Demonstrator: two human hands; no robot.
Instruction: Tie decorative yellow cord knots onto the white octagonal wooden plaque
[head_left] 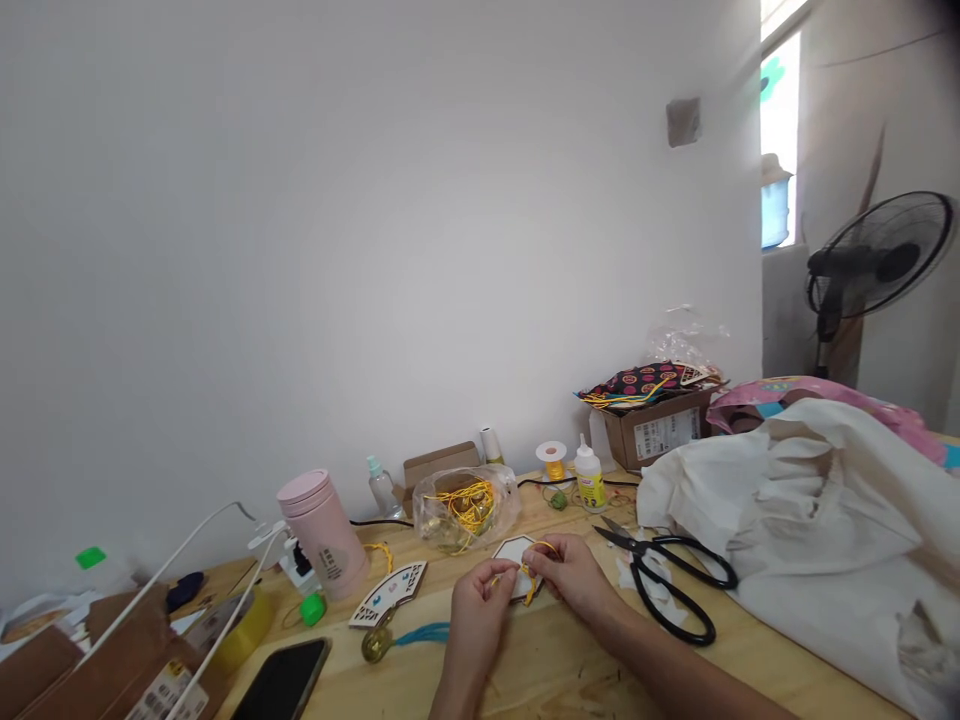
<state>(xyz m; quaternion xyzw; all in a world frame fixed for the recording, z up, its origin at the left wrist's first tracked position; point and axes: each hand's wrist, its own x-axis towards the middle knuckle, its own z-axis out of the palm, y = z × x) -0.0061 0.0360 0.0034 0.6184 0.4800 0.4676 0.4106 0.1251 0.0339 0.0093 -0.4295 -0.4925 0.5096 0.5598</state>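
My left hand and my right hand meet above the pale wooden table, each pinching a thin yellow cord. The cord loops over a white hexagonal wooden tag, which sits under my fingers and is partly hidden by them. Left of my hands lies a printed fan-shaped wooden piece, with a teal tassel and a brass bead below it. Black-handled scissors lie open to the right of my right hand.
A bag of yellow cord, a spool, a glue bottle and a pink flask stand behind. White cloth covers the right side. A phone lies front left, near cardboard.
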